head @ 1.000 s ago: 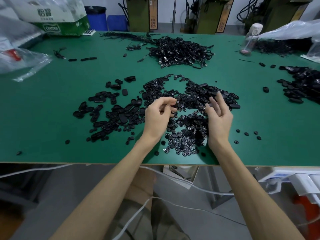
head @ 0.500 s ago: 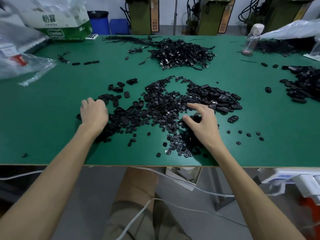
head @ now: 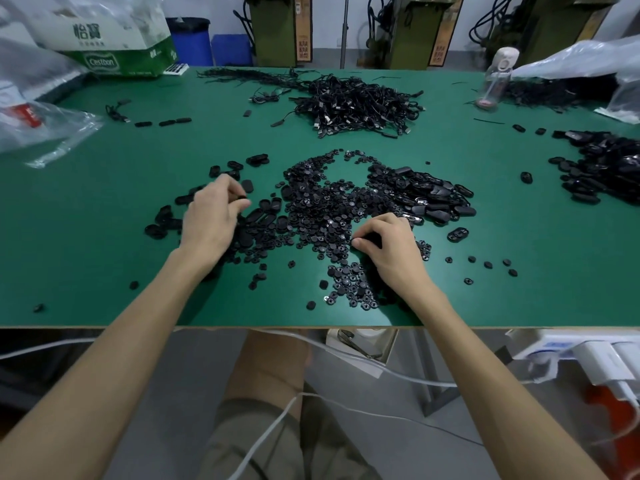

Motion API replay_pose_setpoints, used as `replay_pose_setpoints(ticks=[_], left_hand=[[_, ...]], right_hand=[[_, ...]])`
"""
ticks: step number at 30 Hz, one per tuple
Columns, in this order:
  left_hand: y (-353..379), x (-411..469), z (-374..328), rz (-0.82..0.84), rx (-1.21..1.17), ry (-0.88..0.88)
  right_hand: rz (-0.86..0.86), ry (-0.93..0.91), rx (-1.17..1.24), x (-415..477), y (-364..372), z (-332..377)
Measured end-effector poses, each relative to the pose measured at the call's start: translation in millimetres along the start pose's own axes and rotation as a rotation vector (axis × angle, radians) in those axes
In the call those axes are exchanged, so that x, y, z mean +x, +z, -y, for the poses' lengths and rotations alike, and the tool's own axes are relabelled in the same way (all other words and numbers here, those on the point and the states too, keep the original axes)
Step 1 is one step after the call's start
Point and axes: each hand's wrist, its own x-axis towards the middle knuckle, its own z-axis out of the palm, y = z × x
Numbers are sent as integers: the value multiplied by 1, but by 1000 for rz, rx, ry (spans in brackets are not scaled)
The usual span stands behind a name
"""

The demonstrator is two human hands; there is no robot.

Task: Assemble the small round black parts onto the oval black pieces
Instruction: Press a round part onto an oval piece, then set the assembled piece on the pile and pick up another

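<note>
Green worktop (head: 104,237): spans the whole view, near edge towards the person.

Cables (head: 356,105): a black tangled heap at far centre.

Box (head: 114,39) and clear bag (head: 41,129): far left corner and left edge respectively.

Round parts (head: 322,216): a wide, loose black heap at centre, thinning into a smaller patch near the front edge, with a few strays to the right.

Oval pieces (head: 263,216): scattered just left of the round parts, touching that heap along its left side. A second group (head: 436,199) lies against the heap's right side. A third pile (head: 606,168) sits well apart at the right edge.

Left hand (head: 209,220): over the left scatter of oval pieces, fingers curled, thumb and fingertips pinching one oval piece (head: 241,197).

Right hand (head: 394,251): knuckles up on the near right part of the round heap, fingers curled down into it, thumb beside the forefinger. Whether a part is held cannot be told.

Bottle (head: 498,77): clear, upright, far right.
</note>
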Motion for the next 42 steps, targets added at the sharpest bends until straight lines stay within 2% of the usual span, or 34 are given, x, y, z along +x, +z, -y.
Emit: replay_pose_setpoints(ticks=[5,8,11,14,16,22,28,42], left_hand=[[19,-18,-55,68,-477,39],[36,-29,-79,224,-752,-37],[53,-37,-91,318,-933,-120],[67,-39,-92,313,-1106,-202],[74,-40,-89,311,-1171,-194],[80,-44,-84,324,-1255,-180],[84,-48,-83,316,-1016,-51],[79,-53,-86,288,-1040,-86]], right_hand=[[-76,-31,39,-1,-1,1],[-171,-31,112,-2,-3,2],[-220,-22,158,-4,-6,4],[-212,-22,179,-5,-8,5],[-189,-25,184,-5,-8,5],[-183,17,282,-6,-12,3],[-173,2,409,-7,-14,5],[-146,-6,545,-6,-16,1]])
